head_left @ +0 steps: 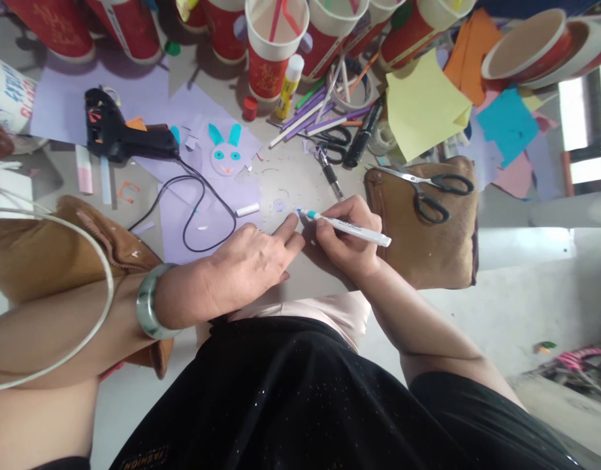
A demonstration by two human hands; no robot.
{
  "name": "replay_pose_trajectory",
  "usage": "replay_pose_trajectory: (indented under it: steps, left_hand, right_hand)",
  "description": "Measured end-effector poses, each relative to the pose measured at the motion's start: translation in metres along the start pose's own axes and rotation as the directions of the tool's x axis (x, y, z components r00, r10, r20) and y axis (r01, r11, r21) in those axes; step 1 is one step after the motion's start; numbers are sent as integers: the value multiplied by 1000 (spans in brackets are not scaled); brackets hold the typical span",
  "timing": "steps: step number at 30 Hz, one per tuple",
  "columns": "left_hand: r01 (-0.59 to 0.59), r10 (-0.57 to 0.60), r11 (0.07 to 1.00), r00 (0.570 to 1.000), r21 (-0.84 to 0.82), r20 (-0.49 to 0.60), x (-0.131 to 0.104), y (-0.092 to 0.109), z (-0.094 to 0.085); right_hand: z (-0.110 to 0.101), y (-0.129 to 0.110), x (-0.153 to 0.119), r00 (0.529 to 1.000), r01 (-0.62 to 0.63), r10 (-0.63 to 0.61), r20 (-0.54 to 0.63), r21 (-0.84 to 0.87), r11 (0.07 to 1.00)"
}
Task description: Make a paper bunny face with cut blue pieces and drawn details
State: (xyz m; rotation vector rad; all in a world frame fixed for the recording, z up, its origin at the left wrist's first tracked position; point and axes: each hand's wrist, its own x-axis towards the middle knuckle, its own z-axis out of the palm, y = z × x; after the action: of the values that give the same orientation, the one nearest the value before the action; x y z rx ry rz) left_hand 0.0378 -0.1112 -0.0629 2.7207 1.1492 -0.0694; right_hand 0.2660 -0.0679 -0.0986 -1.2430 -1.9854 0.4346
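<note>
My right hand point(352, 232) is closed round a white marker point(357, 230) with a blue tip, which points down-left toward the table beside my left fingertips. My left hand point(261, 254) lies low on the table, its index finger stretched out toward the marker tip; whether anything is under the fingers is hidden. A small purple scrap point(279, 206) sits just beyond that finger. A white cap point(247, 209) lies on purple paper point(176, 225). Farther up-left rests a round lilac bunny face point(227, 158) with turquoise ears, blue eyes and an orange mouth.
A black glue gun point(129, 134) trails its cable across the left. Red paper cups point(274, 62) line the back, near a glue stick point(289, 86), straws and a black marker point(364, 134). Scissors point(428, 189) lie on a brown pouch point(422, 251) at right, below yellow paper point(421, 104).
</note>
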Motion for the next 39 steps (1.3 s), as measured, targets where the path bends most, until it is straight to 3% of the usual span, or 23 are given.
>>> replay_pose_trajectory:
  steps: [9, 17, 22, 25, 30, 34, 37, 39]
  left_hand:
    - [-43, 43, 999, 999, -12, -21, 4, -3, 4]
    - [-57, 59, 997, 998, 52, -20, 3, -4, -2]
    - [-97, 98, 983, 995, 159, 0, 5, -3, -7]
    - [-93, 93, 984, 996, 153, 6, 10, -4, -9]
    - [-113, 114, 990, 993, 83, -9, 20, -7, -20]
    - [-161, 168, 985, 978, 66, -125, 24, -10, -23]
    - [-222, 244, 969, 932, 109, -268, 25, -14, -19]
    - [-261, 303, 951, 888, 163, -346, 26, -16, -15]
  right_hand:
    - [0, -1, 1, 995, 90, -89, -41, 27, 996]
    - [0, 2, 0, 997, 68, -69, -30, -34, 997]
    - [2, 4, -2, 983, 109, -105, -148, 15, 994]
    - [2, 4, -2, 970, 113, -98, -221, 54, 992]
    - [4, 2, 4, 966, 124, -108, -237, 56, 991]
    - [9, 4, 9, 982, 45, -31, -189, 68, 997]
    - [14, 8, 12, 989, 8, 13, -150, 135, 991]
    - [17, 10, 14, 997, -45, 56, -59, 178, 983]
